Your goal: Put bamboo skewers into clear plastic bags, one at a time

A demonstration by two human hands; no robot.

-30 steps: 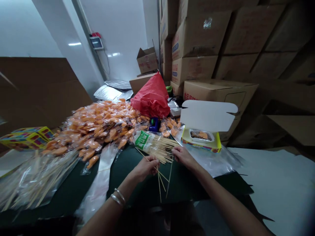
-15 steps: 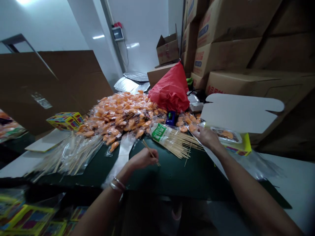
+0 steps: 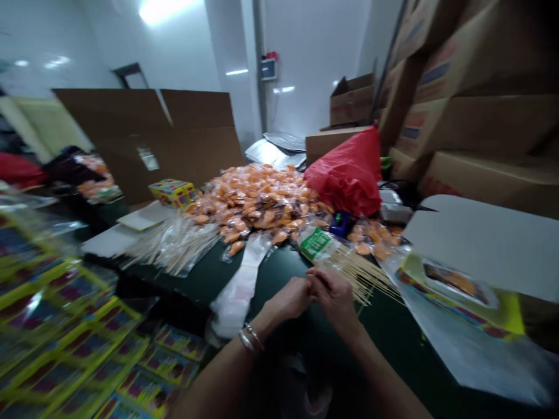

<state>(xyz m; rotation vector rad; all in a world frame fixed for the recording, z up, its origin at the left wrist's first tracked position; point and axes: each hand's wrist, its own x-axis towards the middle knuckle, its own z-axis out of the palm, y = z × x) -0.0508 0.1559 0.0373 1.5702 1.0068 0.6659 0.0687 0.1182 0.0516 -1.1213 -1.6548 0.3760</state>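
Note:
My left hand and my right hand meet over the dark green tabletop, fingers curled together. Whatever lies between them is mostly hidden, though thin bamboo skewers seem to be there. Just beyond my right hand lies a bundle of bamboo skewers in a clear bag with a green label. A clear plastic sleeve lies left of my hands. Farther back spreads a heap of orange packets. An open white-lidded box with a tray of orange pieces sits to the right.
A red plastic bag rests behind the skewers, and stacked cardboard cartons rise on the right. Bagged skewers lie left of the heap. Several flat, colourful yellow boxes crowd the lower left. A tall cardboard sheet stands behind.
The view has swung left, bringing more yellow boxes into sight. My right hand has moved from near the open box to my left hand, and the two now touch.

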